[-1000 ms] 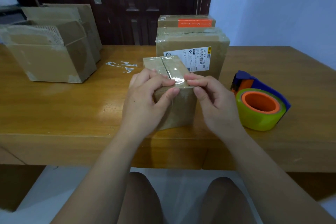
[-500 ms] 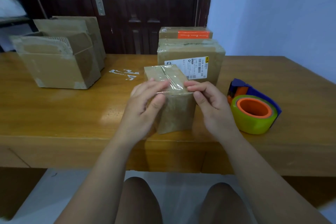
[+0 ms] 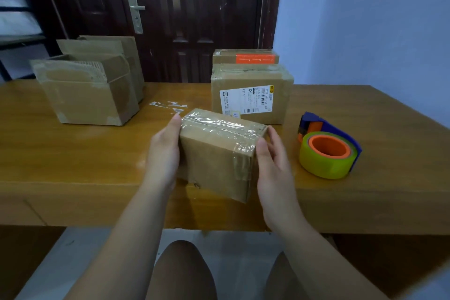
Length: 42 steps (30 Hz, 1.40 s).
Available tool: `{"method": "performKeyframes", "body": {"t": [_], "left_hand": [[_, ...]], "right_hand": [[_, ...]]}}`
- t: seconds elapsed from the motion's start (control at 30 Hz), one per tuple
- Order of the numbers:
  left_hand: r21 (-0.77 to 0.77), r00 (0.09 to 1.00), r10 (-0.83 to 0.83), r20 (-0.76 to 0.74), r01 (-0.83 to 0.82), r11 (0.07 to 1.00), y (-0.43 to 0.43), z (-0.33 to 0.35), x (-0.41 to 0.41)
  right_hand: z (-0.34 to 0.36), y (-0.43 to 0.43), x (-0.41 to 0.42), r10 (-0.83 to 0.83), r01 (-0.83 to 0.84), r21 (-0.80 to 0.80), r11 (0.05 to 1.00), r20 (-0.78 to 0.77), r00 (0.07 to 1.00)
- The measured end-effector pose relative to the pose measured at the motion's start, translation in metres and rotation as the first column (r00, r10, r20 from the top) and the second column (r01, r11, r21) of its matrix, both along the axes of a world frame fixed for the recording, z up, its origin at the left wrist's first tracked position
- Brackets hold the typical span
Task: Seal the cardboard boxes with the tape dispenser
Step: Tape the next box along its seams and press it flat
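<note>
Nearest, at the front edge of the bench (image 3: 73, 153): holds the small box (image 3: 214, 161) between both hands, tilted and seemingly lifted off the wood. Left hand (image 3: 163, 156) flat against the left end, thumb straight up along the near corner, remaining fingers hidden behind; cannot tell whether spread or curled. Right hand (image 3: 272, 163) clasping the right end, thumb on the front face, fingers curled round the back. Clear tape (image 3: 219, 126) already along the top seam and down over the right end, wrinkled in places.

Looks like the closing part of sealing this one: checking or turning, rather than laying tape. Calls next, probably, for turning it over to check the underside, or setting it down among the finished ones. Then needs a free right hand for the tape dispenser (image 3: 328, 151), lying on its side just to the right, untouched.

Farther back, scraps of tape (image 3: 170, 106) stuck to the wood. Behind those, a labelled box (image 3: 250, 95), taped shut, and an orange-striped box (image 3: 246, 57) beyond it. Far left, open boxes (image 3: 87, 95), apparently not yet sealed.
</note>
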<state>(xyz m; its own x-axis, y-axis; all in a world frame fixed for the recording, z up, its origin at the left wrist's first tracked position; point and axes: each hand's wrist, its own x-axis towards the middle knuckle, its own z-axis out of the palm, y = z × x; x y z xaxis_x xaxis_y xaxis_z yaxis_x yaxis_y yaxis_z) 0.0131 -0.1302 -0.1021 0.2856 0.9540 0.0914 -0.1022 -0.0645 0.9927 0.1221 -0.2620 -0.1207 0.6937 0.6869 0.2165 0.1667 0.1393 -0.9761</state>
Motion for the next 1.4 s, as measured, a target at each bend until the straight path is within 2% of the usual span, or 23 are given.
{"method": "performKeyframes", "body": {"t": [0.1,0.2,0.33,0.47,0.63,0.7,0.87,0.97,1.1,1.17,1.3,1.4], "left_hand": [[0.095,1.0,0.026,0.01,-0.027,0.995,-0.013,0.003,-0.002],[0.237,0.998,-0.03,0.054,0.017,0.971,-0.027,0.016,-0.005],[0.455,0.985,-0.143,0.096,0.085,0.887,-0.042,0.052,0.001],[0.554,0.965,-0.258,0.032,0.198,0.809,-0.058,0.088,0.025],[0.606,0.898,-0.426,-0.105,0.398,0.689,-0.079,0.128,0.079],[0.62,0.88,-0.451,-0.15,0.438,0.651,-0.079,0.143,0.107],[0.638,0.863,-0.39,-0.323,0.502,0.583,-0.062,0.168,0.181],[0.594,0.857,-0.418,-0.302,0.512,0.62,-0.05,0.168,0.219],[0.393,0.865,-0.455,-0.214,0.502,0.77,-0.028,0.153,0.263],[0.395,0.885,-0.381,-0.269,0.462,0.794,-0.012,0.146,0.286],[0.363,0.863,-0.316,-0.393,0.461,0.81,0.031,0.139,0.326],[0.369,0.871,-0.285,-0.401,0.438,0.82,0.064,0.142,0.351]], "right_hand": [[0.006,-0.004,-0.004,0.135,-0.134,0.014,0.991,-0.047,0.99],[0.02,-0.009,0.0,0.135,-0.135,0.099,0.986,0.011,0.991],[0.056,-0.019,0.015,-0.01,-0.012,0.212,0.977,0.106,0.994],[0.1,-0.035,0.035,-0.172,0.112,0.33,0.937,0.159,0.972],[0.149,-0.053,0.092,-0.426,0.332,0.561,0.758,0.041,0.904],[0.163,-0.055,0.124,-0.494,0.382,0.586,0.715,0.036,0.869],[0.175,-0.045,0.204,-0.592,0.496,0.527,0.69,0.017,0.806],[0.175,-0.028,0.243,-0.652,0.588,0.474,0.655,-0.039,0.758],[0.161,0.002,0.282,-0.711,0.665,0.412,0.623,-0.057,0.701],[0.152,0.019,0.298,-0.705,0.665,0.361,0.654,-0.028,0.708],[0.134,0.049,0.336,-0.655,0.625,0.254,0.738,0.045,0.755],[0.127,0.07,0.363,-0.564,0.547,0.156,0.823,0.106,0.819]]}}
